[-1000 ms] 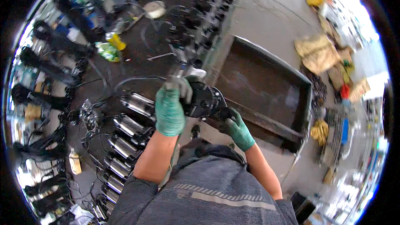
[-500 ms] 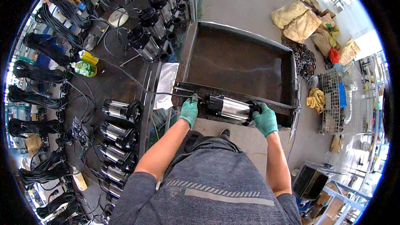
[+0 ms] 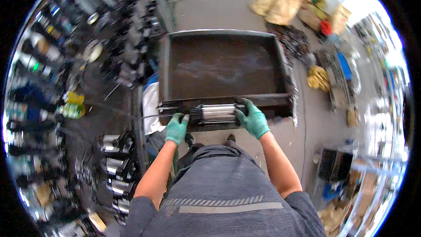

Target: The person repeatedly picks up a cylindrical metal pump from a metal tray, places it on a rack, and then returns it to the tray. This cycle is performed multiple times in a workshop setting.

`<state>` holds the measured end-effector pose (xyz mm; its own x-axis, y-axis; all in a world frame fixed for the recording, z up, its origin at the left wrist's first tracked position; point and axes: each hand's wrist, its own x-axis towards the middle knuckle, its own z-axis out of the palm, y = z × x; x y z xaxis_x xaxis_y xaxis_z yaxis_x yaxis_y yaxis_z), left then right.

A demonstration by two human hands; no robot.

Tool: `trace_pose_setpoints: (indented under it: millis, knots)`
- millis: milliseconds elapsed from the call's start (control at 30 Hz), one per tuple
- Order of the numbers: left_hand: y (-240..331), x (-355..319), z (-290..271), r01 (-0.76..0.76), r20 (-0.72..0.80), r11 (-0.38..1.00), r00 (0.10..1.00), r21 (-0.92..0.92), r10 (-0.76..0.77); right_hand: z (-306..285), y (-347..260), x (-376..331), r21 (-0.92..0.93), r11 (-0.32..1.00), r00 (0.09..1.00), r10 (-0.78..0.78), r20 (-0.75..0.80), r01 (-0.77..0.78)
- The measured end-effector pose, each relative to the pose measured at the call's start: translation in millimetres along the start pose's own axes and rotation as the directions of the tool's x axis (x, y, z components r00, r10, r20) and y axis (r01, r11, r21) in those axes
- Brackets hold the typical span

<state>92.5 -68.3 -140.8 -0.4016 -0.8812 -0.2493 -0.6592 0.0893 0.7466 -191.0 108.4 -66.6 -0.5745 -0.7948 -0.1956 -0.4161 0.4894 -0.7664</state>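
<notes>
I hold a cylindrical metal pump motor with a shiny silver body and black ends, lying sideways in front of my chest. My left hand, in a green glove, grips its left end. My right hand, also green-gloved, grips its right end. The motor is at the near rim of a large dark rectangular metal tray, about level with that rim. A black cable trails from the motor's left end.
Rows of similar silver and black motors stand on the floor at my left, with more dark units beyond. A white cloth lies left of the tray. Sacks and scrap sit right and behind.
I have turned from the rows of motors on the left toward the tray, carrying the motor with both hands. The tray now lies straight ahead and the motor is at its near rim.
</notes>
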Motion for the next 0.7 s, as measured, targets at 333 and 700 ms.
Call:
trace_pose_setpoints:
  millis: [333,700]
  knots:
    - [22.9,-15.0,42.9,-0.052,-0.038,0.997,0.998,-0.064,0.05,-95.1,198.4,-39.0,-0.124,0.83,0.673,0.343,-0.655,-0.543]
    - [-0.7,5.2,41.0,-0.066,0.026,0.997,0.997,-0.032,0.066,-72.9,272.3,13.6,0.595,0.776,0.6,0.583,-0.548,-0.21]
